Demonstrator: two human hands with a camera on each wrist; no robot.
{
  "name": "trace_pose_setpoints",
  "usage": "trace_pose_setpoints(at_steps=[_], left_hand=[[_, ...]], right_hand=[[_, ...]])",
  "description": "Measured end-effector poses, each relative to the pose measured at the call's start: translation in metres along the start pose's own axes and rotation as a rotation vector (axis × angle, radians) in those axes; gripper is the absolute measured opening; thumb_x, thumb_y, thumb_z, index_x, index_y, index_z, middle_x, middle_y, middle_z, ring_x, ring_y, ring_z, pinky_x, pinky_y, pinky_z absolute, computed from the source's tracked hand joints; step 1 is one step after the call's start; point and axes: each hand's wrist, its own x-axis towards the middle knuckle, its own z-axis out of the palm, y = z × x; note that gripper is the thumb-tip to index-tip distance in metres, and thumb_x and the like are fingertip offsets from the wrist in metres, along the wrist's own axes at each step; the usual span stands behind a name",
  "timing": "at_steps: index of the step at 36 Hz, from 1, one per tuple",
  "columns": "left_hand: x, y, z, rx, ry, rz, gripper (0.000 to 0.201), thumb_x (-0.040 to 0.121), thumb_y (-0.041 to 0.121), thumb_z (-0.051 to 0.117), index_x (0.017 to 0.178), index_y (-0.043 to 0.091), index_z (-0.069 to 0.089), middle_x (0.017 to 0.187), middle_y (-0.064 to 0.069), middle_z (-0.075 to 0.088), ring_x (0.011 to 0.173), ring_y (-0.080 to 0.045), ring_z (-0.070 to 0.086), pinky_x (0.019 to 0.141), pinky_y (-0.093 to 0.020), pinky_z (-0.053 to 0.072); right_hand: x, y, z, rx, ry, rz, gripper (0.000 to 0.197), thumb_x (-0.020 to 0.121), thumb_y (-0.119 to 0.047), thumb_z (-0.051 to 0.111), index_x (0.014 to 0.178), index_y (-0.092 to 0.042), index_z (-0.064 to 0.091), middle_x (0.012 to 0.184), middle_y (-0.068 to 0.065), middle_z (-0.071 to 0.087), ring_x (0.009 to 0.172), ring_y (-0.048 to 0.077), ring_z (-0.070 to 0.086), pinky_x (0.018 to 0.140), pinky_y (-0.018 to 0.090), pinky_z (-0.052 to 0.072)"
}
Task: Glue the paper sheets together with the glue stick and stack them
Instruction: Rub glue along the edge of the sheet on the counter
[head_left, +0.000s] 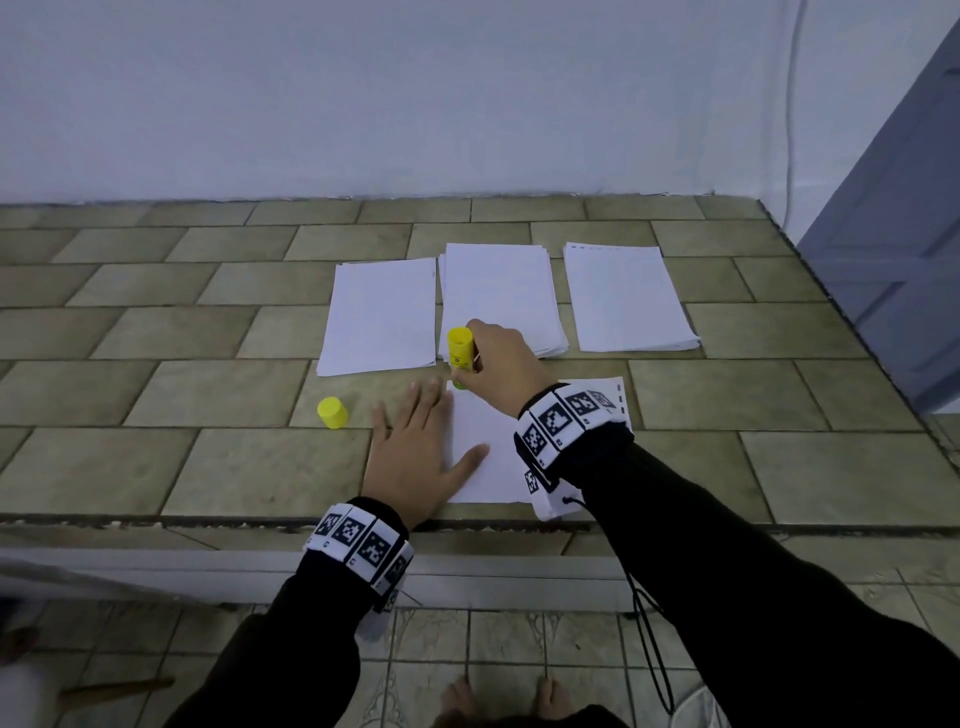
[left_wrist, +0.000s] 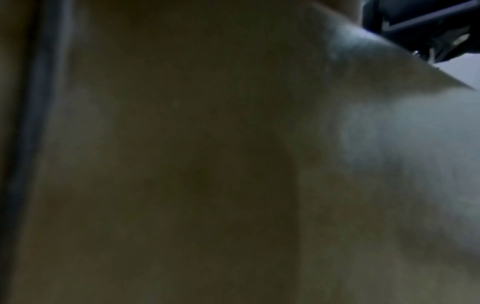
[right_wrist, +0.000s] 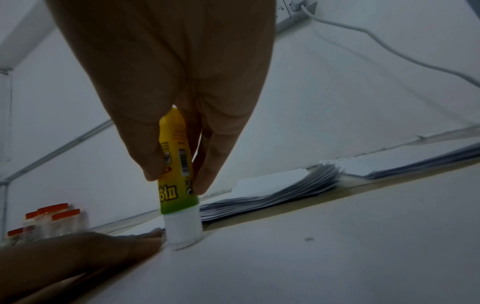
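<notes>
A single white sheet (head_left: 493, 457) lies near the counter's front edge. My left hand (head_left: 415, 447) lies flat with straight fingers across its left edge, thumb on the paper. My right hand (head_left: 498, 364) grips the yellow-green glue stick (head_left: 460, 353), held upright with its white tip down on the sheet's far left corner. In the right wrist view the glue stick (right_wrist: 179, 179) is pinched between thumb and fingers, its tip touching the sheet (right_wrist: 311, 257). The left wrist view is dark and blurred.
The yellow cap (head_left: 332, 412) lies on the tiles left of my left hand. Three white paper stacks sit behind: left (head_left: 382, 314), middle (head_left: 501, 291), right (head_left: 626, 296). Orange-lidded jars (right_wrist: 52, 222) stand far left. The counter edge (head_left: 831, 527) runs along the front.
</notes>
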Motion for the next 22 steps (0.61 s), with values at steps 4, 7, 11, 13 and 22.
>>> trace_pose_setpoints(at_steps=[4, 7, 11, 13, 22], left_hand=[[0.0, -0.001, 0.001, 0.009, -0.002, -0.008, 0.104, 0.076, 0.081, 0.001, 0.157, 0.018, 0.013, 0.166, 0.004, 0.002, 0.152, -0.016, -0.005, 0.118, -0.051, -0.01], [0.0, -0.002, 0.003, -0.01, 0.013, -0.011, 0.102, 0.077, 0.08, 0.004, 0.157, 0.019, 0.015, 0.166, 0.006, 0.002, 0.152, -0.015, -0.004, 0.118, -0.052, -0.009], [0.002, -0.003, 0.005, -0.024, 0.028, -0.011, 0.102, 0.077, 0.08, 0.006, 0.157, 0.018, 0.016, 0.166, 0.005, 0.005, 0.152, -0.016, -0.002, 0.119, -0.054, -0.007], [0.002, -0.003, 0.006, -0.017, 0.027, -0.011, 0.102, 0.077, 0.08, 0.005, 0.157, 0.018, 0.016, 0.166, 0.005, 0.006, 0.152, -0.016, -0.002, 0.12, -0.054, -0.007], [0.002, -0.003, 0.005, -0.027, 0.016, -0.02, 0.104, 0.075, 0.082, 0.007, 0.157, 0.019, 0.015, 0.166, 0.005, 0.005, 0.152, -0.016, -0.003, 0.12, -0.053, -0.007]], right_hand=[[-0.006, 0.009, -0.006, -0.001, 0.016, 0.031, 0.017, 0.084, -0.015, 0.065, 0.087, -0.009, 0.049, 0.091, 0.016, 0.064, 0.085, 0.031, 0.059, 0.077, 0.042, 0.049], [-0.014, 0.019, -0.016, -0.009, 0.027, 0.054, 0.017, 0.084, -0.013, 0.064, 0.087, -0.008, 0.049, 0.091, 0.016, 0.063, 0.085, 0.031, 0.059, 0.076, 0.041, 0.049], [-0.028, 0.039, -0.034, 0.001, 0.08, 0.094, 0.018, 0.082, -0.012, 0.066, 0.084, -0.009, 0.048, 0.087, 0.016, 0.063, 0.081, 0.031, 0.059, 0.074, 0.042, 0.049], [-0.036, 0.051, -0.044, 0.002, 0.115, 0.122, 0.017, 0.082, -0.013, 0.066, 0.083, -0.006, 0.05, 0.085, 0.015, 0.063, 0.081, 0.032, 0.059, 0.075, 0.044, 0.049], [-0.069, 0.097, -0.079, 0.012, 0.211, 0.259, 0.017, 0.085, -0.013, 0.066, 0.092, -0.005, 0.054, 0.088, 0.014, 0.064, 0.081, 0.028, 0.059, 0.069, 0.033, 0.046]])
